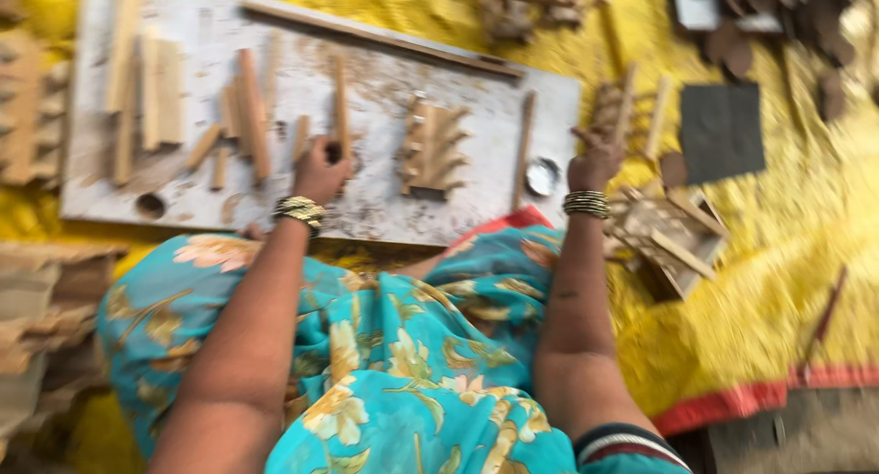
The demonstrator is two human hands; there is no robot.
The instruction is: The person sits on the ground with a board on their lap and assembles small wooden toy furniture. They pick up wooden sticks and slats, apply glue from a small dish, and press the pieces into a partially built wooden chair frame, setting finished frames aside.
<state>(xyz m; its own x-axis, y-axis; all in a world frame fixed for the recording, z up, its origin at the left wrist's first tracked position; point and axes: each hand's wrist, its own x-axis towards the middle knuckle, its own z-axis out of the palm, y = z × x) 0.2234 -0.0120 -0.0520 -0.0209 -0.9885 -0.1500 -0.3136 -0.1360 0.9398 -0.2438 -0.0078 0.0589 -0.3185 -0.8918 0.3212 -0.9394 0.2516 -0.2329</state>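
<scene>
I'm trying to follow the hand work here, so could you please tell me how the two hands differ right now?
The left hand is curled in a fist around a small dark object over the white board; the right hand is raised with fingers looser, past the board's edge near the wooden sticks. What the right hand holds is too blurred to tell. Both wrists wear stacked bangles.

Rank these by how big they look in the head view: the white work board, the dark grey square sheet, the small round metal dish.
1. White work board, by far the largest.
2. Dark grey square sheet.
3. Small round metal dish, the smallest.
</scene>
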